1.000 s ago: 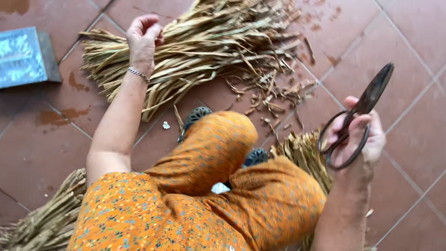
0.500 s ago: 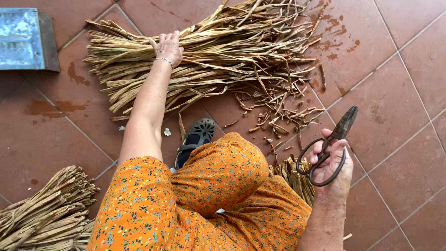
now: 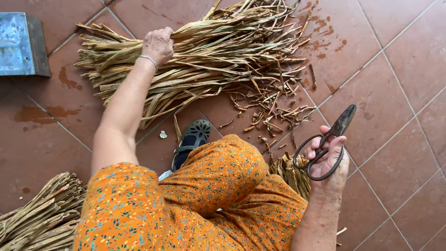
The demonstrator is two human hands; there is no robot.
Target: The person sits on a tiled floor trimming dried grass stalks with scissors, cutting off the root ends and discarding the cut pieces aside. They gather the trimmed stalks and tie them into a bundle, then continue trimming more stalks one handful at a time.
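Dried stalks [image 3: 204,60] lie in one big loose bundle near the far edge of the tiled floor [image 3: 395,83], and the left hand [image 3: 158,44], merely resting on them half a second ago, has now closed its fingers around a bunch. One pair of black scissors [image 3: 332,139], raised higher since then, sits blades-together in the clamped right hand [image 3: 327,160]. Three bundles show in all, counting one at the near left corner [image 3: 37,214] and one by the knee [image 3: 292,174]; a single metal box [image 3: 21,44] stands at the far left, its contents hidden.

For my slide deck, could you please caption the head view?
Left hand grips a pile of dried stalks on the tiled floor; right hand holds dark scissors.
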